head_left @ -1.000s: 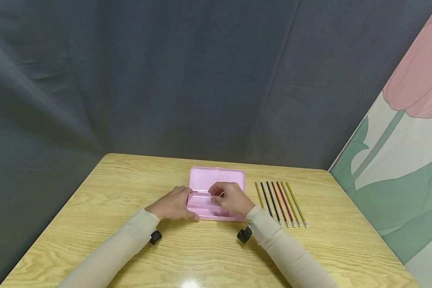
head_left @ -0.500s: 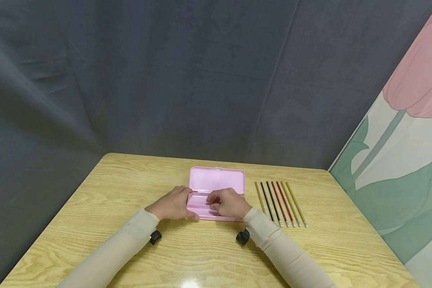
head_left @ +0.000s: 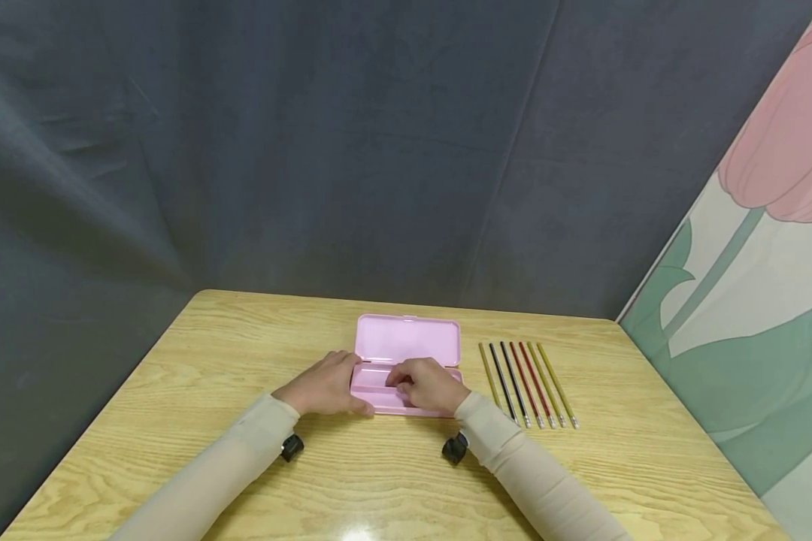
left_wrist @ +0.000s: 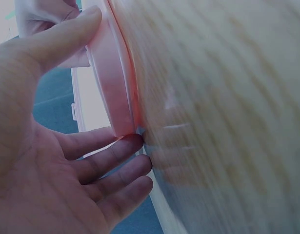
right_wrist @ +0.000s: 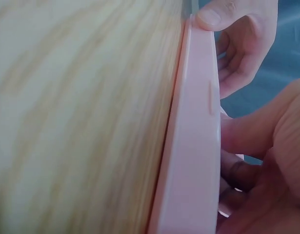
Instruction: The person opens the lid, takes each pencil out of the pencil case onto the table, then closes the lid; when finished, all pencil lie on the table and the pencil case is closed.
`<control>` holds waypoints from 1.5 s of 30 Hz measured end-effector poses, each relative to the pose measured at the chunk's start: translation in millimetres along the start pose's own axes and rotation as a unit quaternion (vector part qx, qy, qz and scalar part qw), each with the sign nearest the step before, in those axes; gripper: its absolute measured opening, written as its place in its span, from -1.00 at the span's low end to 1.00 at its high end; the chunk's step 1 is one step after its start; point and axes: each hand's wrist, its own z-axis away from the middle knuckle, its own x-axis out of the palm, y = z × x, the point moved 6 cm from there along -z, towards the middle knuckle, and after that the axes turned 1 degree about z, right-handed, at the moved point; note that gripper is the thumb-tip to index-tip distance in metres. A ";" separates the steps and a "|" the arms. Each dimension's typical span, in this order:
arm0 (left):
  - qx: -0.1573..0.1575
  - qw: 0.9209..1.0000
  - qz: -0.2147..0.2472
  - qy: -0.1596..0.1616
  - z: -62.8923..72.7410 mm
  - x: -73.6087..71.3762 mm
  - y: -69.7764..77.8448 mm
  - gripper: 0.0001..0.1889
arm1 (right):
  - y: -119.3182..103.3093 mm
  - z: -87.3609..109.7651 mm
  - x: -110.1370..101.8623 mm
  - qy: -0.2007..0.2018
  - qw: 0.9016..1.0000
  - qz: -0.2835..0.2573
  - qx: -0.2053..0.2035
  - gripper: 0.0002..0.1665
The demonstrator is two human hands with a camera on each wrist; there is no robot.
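A pink pencil case lies with its lid tipped back, showing a tray split lengthwise by a low divider. My left hand holds its left end, the thumb along the front wall and the fingers at the side. In the left wrist view those fingers lie loosely bent around the corner. My right hand reaches into the tray from the front right, fingers curled downward. The front wall hides the right fingertips in the right wrist view, so whether they pinch anything is unclear.
Several pencils with eraser ends, yellow, black and red, lie in a row right of the case. The wooden table meets a dark curtain behind. A wall with a painted tulip stands at the right.
My right hand has moved slightly left and sunk lower into the tray, its fingers going down behind the divider. The left hand, the case and the pencils have stayed put.
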 end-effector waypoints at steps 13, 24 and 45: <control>0.001 1.000 0.007 0.001 -0.1 1.7 -2.1 -0.13 | -5.6 -1.0 -1.9 -0.030 0.999 -0.009 -0.011 -0.73; -0.001 1.000 -0.001 0.002 0.2 3.2 -2.1 -0.08 | -1.3 -0.1 -16.5 -0.001 0.998 -0.056 -0.015 -0.74; 0.004 1.000 0.005 0.003 0.4 1.0 -1.5 0.00 | 44.1 43.7 -123.0 0.230 0.965 -0.095 0.080 -0.70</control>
